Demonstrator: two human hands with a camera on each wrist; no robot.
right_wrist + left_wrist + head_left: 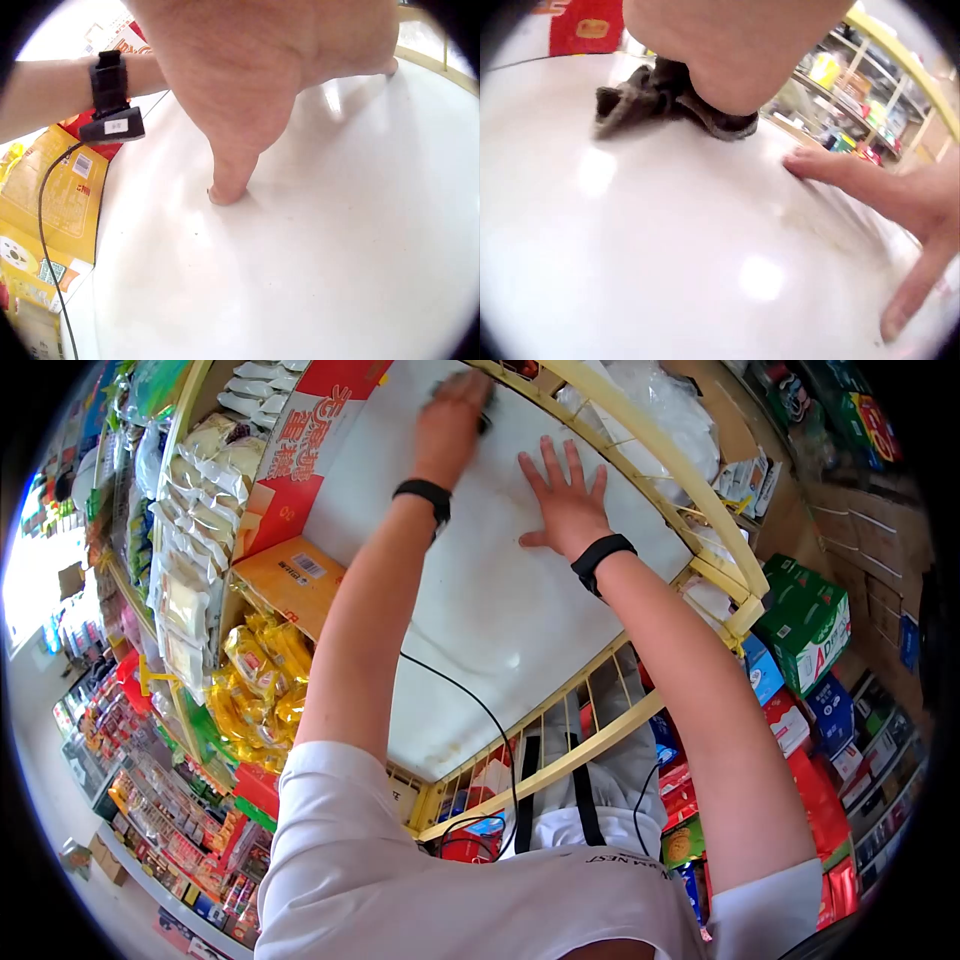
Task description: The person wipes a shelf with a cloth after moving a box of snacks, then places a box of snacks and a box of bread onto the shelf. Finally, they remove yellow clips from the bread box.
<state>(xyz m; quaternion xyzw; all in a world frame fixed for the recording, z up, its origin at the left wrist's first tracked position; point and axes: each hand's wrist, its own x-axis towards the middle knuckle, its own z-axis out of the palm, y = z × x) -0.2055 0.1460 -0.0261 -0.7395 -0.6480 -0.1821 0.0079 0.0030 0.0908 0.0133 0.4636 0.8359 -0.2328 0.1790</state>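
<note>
A white shelf board (470, 590) with a glossy surface lies in front of me, framed by a yellow wire rail. At its far end my left hand (450, 430) holds a dark, bunched rag (622, 109) down against the board. Folds of the rag stick out from under the palm in the left wrist view. My right hand (572, 505) leans on the board to the right, fingers spread wide. Its thumb (231, 180) and fingertips touch the white surface. Faint brownish marks show on the board between the hands in the left wrist view.
The yellow rail (600, 745) borders the board's near side. To the left stand an orange carton (290, 582), yellow packets (255, 680) and a red box panel (310, 455). A black cable (455, 682) hangs across the board. A green box (805, 625) sits at right.
</note>
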